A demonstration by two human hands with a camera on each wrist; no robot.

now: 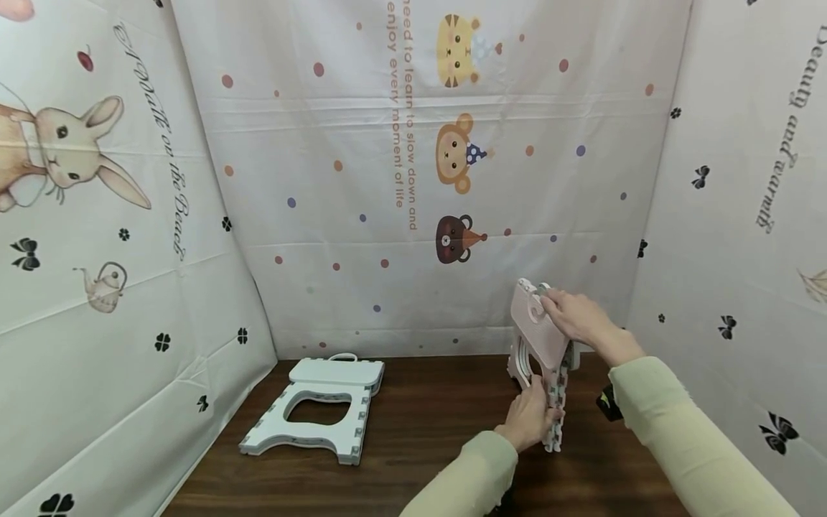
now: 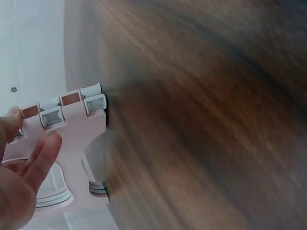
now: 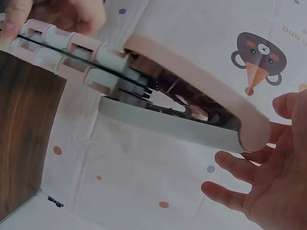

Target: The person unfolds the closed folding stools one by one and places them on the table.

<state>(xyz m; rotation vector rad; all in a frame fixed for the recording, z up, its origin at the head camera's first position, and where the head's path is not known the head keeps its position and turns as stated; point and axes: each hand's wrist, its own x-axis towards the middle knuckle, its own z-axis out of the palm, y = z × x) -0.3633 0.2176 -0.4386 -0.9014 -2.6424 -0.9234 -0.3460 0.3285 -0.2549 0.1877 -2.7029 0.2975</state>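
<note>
A pink and white folding step stool (image 1: 539, 330) stands on edge, mostly folded, at the right of the table. My left hand (image 1: 528, 416) grips its near lower edge, thumb on the hinged side (image 3: 81, 48) and fingers on the pink face. At the stool's upper end, my right hand (image 1: 584, 316) touches the seat part near the carry handle. In the right wrist view the right fingers (image 3: 235, 165) are spread and fairly straight around the rounded seat end (image 3: 254, 132). A narrow wedge-shaped gap shows between the pink and pale seat halves.
A pale white-blue folding stool (image 1: 336, 370) lies flat and folded on the left of the dark wooden table (image 1: 439, 402). Printed cloth walls (image 1: 400, 301) stand behind the table and at both sides. Close behind the pink stool is the back cloth.
</note>
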